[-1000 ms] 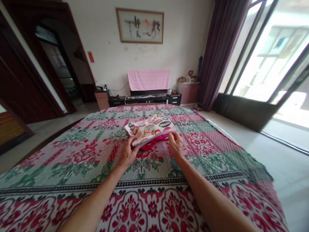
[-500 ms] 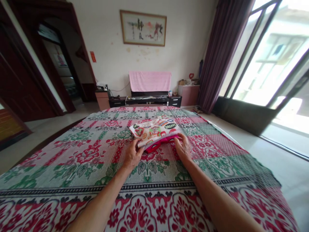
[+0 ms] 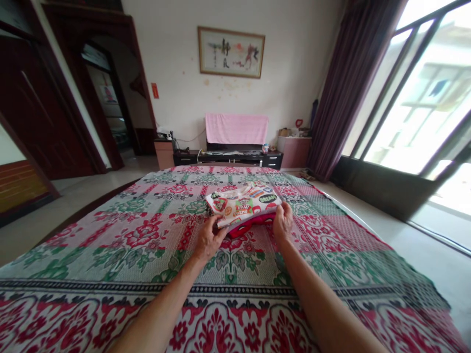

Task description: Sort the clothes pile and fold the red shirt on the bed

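Head view: your left hand point(image 3: 209, 239) pinches the printed cloth point(image 3: 245, 207) at left corner, right hand point(image 3: 284, 224) grips right end; red-pink fabric point(image 3: 257, 222) underneath.

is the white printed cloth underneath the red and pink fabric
No, the white printed cloth lies on top, with the red and pink fabric showing below its near edge, between the left hand and right hand.
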Demonstrator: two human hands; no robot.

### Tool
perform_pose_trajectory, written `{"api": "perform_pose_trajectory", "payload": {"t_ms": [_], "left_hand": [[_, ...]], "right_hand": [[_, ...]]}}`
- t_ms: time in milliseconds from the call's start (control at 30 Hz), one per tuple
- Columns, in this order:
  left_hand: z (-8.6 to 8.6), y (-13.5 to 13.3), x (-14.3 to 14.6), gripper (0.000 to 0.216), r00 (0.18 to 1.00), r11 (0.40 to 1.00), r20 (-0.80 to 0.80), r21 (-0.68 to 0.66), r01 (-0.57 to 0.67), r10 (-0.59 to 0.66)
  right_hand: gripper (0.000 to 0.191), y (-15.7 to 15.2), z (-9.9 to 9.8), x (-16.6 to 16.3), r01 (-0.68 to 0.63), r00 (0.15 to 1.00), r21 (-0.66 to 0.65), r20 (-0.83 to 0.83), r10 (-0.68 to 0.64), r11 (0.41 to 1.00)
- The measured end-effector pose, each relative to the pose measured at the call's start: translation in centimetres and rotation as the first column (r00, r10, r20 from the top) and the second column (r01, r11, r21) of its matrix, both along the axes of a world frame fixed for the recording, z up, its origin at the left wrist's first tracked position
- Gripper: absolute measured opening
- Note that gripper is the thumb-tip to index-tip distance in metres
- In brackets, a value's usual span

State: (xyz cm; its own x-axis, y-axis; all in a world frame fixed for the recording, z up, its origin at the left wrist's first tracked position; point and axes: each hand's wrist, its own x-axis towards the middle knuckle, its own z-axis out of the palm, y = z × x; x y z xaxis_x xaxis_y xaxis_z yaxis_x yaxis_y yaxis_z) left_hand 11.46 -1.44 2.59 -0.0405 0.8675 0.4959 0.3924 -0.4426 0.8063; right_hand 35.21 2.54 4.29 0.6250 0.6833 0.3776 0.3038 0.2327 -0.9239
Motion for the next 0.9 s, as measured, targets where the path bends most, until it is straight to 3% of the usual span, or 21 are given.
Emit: {"api": "perform_pose_trajectory", "payload": {"t_ms": [167,267,400,600,900], "left_hand": [[0.6,-0.4,0.1,0.035,1.000,1.000,0.008,-0.011,-0.018,0.019],[0.9,-0.5,0.2,0.033,1.000,0.999,0.026,-0.031,-0.011,0.011],[0.8,-0.5,0.1,0.032,1.000,1.000,0.012,-0.026,0.000,0.000],[0.8,-0.6,0.2,0.031,1.000,1.000,0.003,-0.014,-0.012,0.012],[1.3,-0.4,0.0,0.027,0.996,0.994,0.089,-0.108,-0.019,0.028]], "right_hand": [[0.047,0.1,-1.4,-0.6,0.021,0.984,-0.020,0.175,-0.017,1.000],[0.051,0.3,-1.8,-0.4,0.057,0.978,0.001,0.201,-0.056,0.998],[0.056,0.6,-2.0,-0.1,0.024,0.974,-0.044,0.227,-0.014,0.999],[0.063,0.9,-1.8,0.4,0.018,0.972,-0.084,0.237,0.003,0.996],[0.048,0.1,-0.8,1.4,-0.091,0.984,-0.166,0.138,0.115,0.982]]}}
